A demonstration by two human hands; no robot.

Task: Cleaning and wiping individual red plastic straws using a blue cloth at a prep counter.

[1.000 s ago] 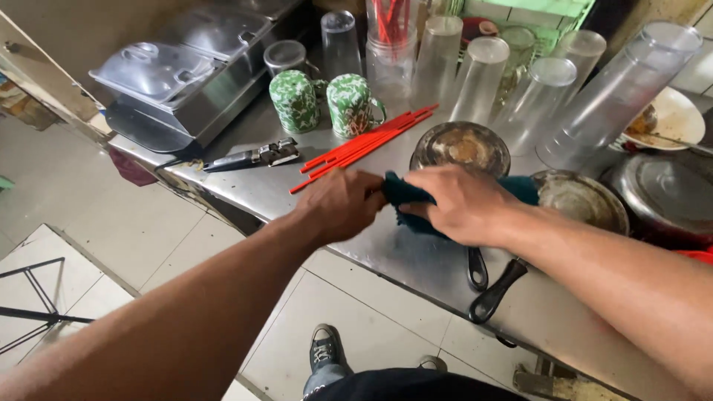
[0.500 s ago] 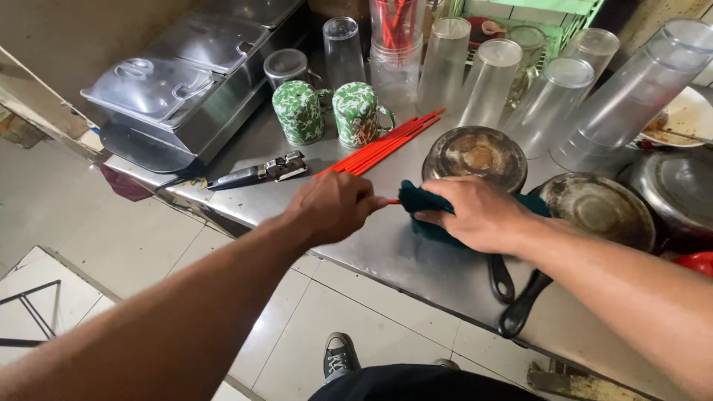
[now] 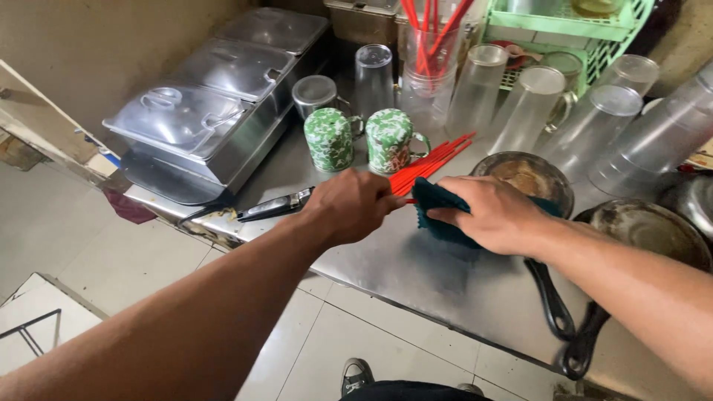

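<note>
A bundle of red plastic chopsticks (image 3: 431,165) is gripped by the left hand (image 3: 355,204), fingers curled shut — a dark teal cloth (image 3: 438,212) is pressed onto the steel tabletop (image 3: 416,271) near its front edge by the right hand (image 3: 494,215), fingers together.

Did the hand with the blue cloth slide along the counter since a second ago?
Yes, slightly. The right hand pressing the teal cloth has moved left along the steel counter, away from the small pans and toward the two green mugs.

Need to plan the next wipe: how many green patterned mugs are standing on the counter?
2. One green patterned mug stands beside the steel containers; the second green mug stands just right of it, by the red chopsticks. Others may be hidden behind the clear tumblers.
</note>
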